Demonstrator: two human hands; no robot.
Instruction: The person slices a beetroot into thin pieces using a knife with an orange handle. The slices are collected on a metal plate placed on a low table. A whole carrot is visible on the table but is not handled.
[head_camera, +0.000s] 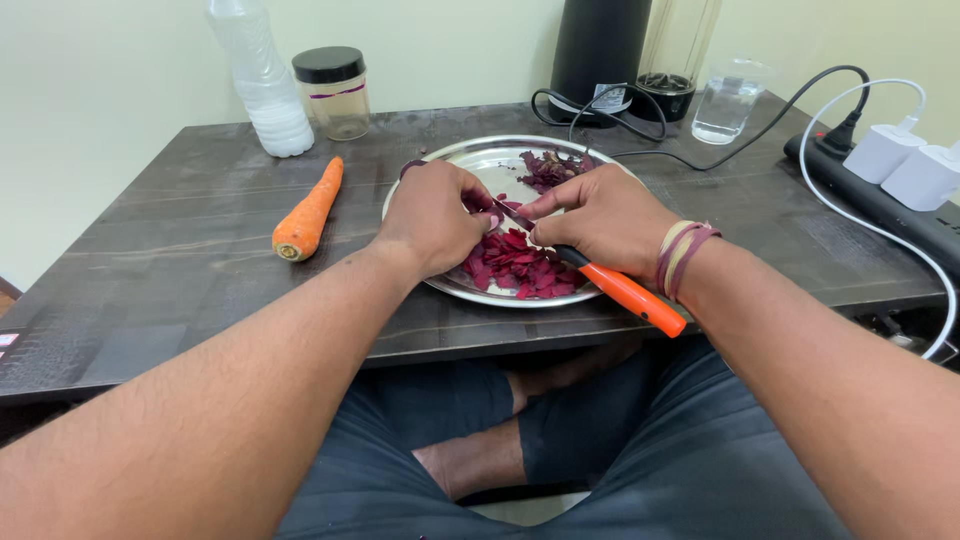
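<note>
A round steel plate (470, 160) lies on the dark wooden table and holds chopped dark-red beetroot pieces (520, 265) at its near side and beetroot peelings (548, 168) at its far side. My left hand (430, 215) is closed around a piece of beetroot over the plate; the piece is mostly hidden by my fingers. My right hand (600, 215) grips a knife with an orange handle (630, 295), and its blade (512, 213) meets the beetroot held in my left hand.
A whole carrot (308, 210) lies left of the plate. Behind it stand a plastic bottle (262, 80) and a black-lidded jar (335, 92). A blender base (598, 50), a glass (725, 100), cables and a power strip (880, 205) with white chargers are at the back right.
</note>
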